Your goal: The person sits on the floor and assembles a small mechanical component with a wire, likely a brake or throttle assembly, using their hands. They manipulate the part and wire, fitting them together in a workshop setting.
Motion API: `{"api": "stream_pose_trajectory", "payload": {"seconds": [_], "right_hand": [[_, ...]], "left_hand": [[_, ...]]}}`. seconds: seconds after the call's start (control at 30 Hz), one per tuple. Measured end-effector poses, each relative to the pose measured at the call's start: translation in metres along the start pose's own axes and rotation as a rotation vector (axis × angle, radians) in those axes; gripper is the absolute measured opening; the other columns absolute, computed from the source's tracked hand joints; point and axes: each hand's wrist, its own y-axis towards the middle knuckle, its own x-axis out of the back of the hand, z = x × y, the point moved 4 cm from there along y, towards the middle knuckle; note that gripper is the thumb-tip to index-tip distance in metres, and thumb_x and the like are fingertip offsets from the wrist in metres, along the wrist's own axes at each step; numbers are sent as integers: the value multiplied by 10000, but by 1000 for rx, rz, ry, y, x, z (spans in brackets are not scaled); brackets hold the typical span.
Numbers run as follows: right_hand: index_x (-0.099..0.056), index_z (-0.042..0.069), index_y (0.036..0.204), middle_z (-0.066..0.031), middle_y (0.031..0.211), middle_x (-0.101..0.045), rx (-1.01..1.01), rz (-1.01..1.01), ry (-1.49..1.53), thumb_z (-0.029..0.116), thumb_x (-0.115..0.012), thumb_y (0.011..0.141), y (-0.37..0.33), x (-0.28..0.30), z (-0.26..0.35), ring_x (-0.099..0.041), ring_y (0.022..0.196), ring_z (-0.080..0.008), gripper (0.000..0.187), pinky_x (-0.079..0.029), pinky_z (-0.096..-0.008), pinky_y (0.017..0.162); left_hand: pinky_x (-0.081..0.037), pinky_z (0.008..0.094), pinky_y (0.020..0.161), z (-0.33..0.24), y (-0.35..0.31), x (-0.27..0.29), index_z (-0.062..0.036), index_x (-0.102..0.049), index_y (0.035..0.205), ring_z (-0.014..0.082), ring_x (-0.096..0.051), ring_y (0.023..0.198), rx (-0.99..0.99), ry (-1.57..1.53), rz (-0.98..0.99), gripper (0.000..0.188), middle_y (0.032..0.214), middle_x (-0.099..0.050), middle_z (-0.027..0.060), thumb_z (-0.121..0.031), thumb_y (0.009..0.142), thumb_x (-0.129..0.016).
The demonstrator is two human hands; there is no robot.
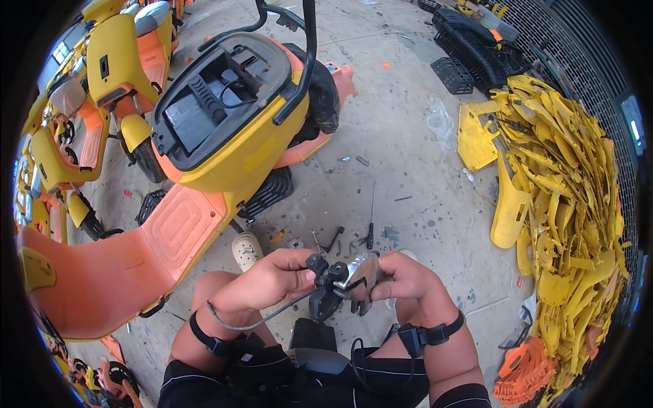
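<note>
Over my lap, my left hand (277, 280) is closed, thumb and fingers pinching a black plastic part (325, 299) with knob-like ends and a grey cable trailing from it. Close against that part is a shiny silver metal piece (357, 273) with a dark notched edge. My right hand (410, 279) grips it from the other side, thumb on the near face. Whether the two pieces are joined I cannot tell. On the floor just beyond my hands lie a long screwdriver (371, 228) and a black angled piece (333, 239).
A yellow and orange scooter (238, 156) stands at the left, its under-seat compartment (211, 102) uncovered. More scooters (122, 61) line up behind it. To the right rises a pile of yellow plastic panels (564, 217), with orange panels (525, 372) nearer. Black baskets (469, 47) sit far right.
</note>
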Motion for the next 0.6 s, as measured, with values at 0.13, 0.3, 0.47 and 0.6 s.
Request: {"api": "stream_pose_trajectory", "payload": {"seconds": [0.13,0.3,0.47,0.6], "right_hand": [[-637,9,955,-19,713,-593,-11,-37,203,429,-720,822,6,-8,-2,-511,537,-103,448,-394,-250,495],[-599,-9,932,-76,660,-543,38,82,548,475,-640,865,23,-26,-14,-495,488,-152,491,-378,-266,431],[-593,-17,967,-90,645,-546,19,254,798,520,-610,868,33,-43,-30,-497,481,-159,546,-387,-267,410],[-593,-22,897,-82,630,-552,23,160,658,557,-631,835,36,-49,-19,-497,478,-147,583,-376,-258,435]], "left_hand": [[-366,251,551,3,6,6,-11,-534,963,108,-431,615,-181,296,-256,114,724,-482,8,-114,983,-487],[-471,360,641,-17,0,-13,7,-508,968,267,-585,705,-529,875,-570,85,822,-573,163,-77,956,-509],[-484,403,615,-27,-5,-15,22,-519,984,377,-589,714,-766,1255,-641,142,827,-586,173,19,851,-567],[-473,363,602,-19,-9,-2,23,-532,948,331,-565,658,-776,1151,-593,123,774,-571,156,50,834,-571]]}}
